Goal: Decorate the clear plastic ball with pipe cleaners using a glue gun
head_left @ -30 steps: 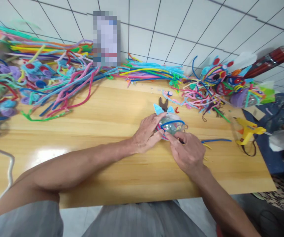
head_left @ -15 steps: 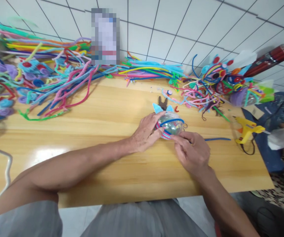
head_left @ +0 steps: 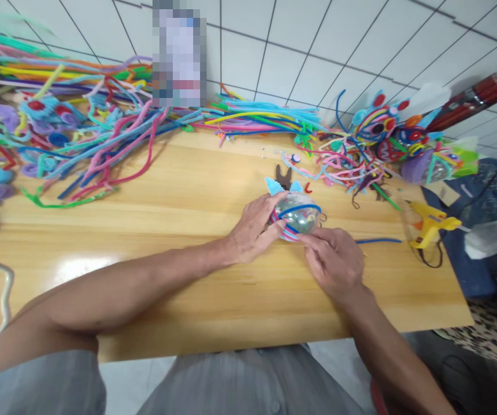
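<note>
A clear, rounded plastic ball [head_left: 304, 218] sits on the table before me, ringed with blue and pink pipe cleaners and topped by light-blue ear shapes [head_left: 274, 185]. My left hand [head_left: 257, 227] is closed on its left side, thumb and fingers pressing the wrapped strands. At the lower right edge, my right hand [head_left: 335, 259] pinches a pipe cleaner against the ball; the fingertips partly hide it. A blue pipe cleaner [head_left: 380, 241] extends rightward from behind this hand; whether it is the pinched one is hidden. A dark brown forked piece [head_left: 283, 176] stands just behind the ball.
Loose pipe cleaners [head_left: 114, 150] pile up at left and along the tiled wall [head_left: 248, 52]. Decorated figures [head_left: 376, 127] stand at back right. A yellow glue gun [head_left: 432, 225] with its cord lies by the right edge. A white cable [head_left: 6, 288] crosses the left side.
Both hands keep nearly the same hold on the ball. The view has shifted slightly. At far right, another person's hand by the plastic bag has moved mostly out of sight.
</note>
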Action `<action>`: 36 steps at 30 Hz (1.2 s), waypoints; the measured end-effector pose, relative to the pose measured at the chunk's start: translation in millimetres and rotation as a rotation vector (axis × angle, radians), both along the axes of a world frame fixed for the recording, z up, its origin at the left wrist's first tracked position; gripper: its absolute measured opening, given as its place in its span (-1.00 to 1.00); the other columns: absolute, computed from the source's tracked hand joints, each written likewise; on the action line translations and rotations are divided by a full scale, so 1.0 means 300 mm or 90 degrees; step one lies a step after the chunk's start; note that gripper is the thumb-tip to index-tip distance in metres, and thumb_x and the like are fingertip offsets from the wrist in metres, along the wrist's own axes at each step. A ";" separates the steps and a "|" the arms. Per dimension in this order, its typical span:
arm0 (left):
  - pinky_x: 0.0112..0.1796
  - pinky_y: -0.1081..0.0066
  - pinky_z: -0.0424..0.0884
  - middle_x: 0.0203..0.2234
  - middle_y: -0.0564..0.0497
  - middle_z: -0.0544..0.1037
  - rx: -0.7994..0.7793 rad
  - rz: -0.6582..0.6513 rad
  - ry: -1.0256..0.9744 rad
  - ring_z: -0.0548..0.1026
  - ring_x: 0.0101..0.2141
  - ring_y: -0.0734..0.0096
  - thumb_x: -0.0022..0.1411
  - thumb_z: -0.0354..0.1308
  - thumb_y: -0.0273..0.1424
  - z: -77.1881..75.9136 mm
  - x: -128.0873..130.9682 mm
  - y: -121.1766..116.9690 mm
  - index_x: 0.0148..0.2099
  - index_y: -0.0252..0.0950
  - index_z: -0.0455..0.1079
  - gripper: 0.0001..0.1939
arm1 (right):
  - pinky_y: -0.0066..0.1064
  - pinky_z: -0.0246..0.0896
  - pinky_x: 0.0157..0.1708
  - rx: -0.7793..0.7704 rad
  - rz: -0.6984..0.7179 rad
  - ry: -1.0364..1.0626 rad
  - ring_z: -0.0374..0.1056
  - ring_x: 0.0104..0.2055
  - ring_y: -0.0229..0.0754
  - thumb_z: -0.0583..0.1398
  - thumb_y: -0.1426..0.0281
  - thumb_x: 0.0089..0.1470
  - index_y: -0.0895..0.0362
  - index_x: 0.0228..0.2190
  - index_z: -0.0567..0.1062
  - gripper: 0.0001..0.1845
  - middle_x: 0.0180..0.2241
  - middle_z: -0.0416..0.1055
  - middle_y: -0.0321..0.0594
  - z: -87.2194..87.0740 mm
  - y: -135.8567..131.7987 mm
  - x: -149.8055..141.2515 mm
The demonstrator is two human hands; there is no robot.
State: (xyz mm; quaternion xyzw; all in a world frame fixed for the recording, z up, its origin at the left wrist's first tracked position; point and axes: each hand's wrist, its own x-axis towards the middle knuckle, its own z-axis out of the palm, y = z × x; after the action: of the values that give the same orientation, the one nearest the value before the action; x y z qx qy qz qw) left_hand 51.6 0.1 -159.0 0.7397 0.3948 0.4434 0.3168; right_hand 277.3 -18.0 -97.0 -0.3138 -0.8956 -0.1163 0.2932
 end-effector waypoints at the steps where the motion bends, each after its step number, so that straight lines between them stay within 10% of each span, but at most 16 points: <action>1: 0.29 -0.02 0.26 0.34 -0.30 0.37 0.005 -0.002 -0.001 0.36 0.30 -0.01 0.55 -0.09 -0.03 0.001 0.000 0.000 0.51 -0.24 0.05 -0.35 | -0.28 0.36 -0.24 -0.002 0.000 -0.002 0.49 -0.26 -0.10 0.28 0.63 0.20 0.08 -0.06 0.53 -0.68 -0.27 0.59 -0.16 0.000 0.000 -0.001; 24: 0.33 -0.01 0.23 0.33 -0.29 0.38 -0.033 -0.007 0.008 0.34 0.32 0.04 0.59 -0.16 -0.05 0.034 -0.005 -0.005 0.49 -0.26 0.09 -0.39 | -0.24 0.41 -0.24 -0.074 -0.023 0.054 0.53 -0.22 -0.09 0.28 0.59 0.18 -0.07 -0.04 0.55 -0.61 -0.24 0.60 -0.24 -0.025 -0.002 0.019; 36: 0.38 0.01 0.18 0.37 -0.28 0.33 -0.031 -0.018 0.007 0.29 0.37 0.06 0.58 -0.10 -0.08 0.023 -0.016 0.000 0.50 -0.24 0.07 -0.39 | -0.25 0.48 -0.25 -0.336 -0.138 0.227 0.49 -0.30 -0.14 0.34 0.34 0.20 0.02 -0.15 0.51 -0.82 -0.25 0.55 -0.25 0.008 0.021 0.039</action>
State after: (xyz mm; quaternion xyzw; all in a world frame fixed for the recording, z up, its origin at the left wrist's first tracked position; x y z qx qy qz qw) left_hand 46.6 0.2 -152.2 0.7399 0.3969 0.4249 0.3383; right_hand 289.1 -11.7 -94.7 -0.4877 -0.7909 0.1456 0.3397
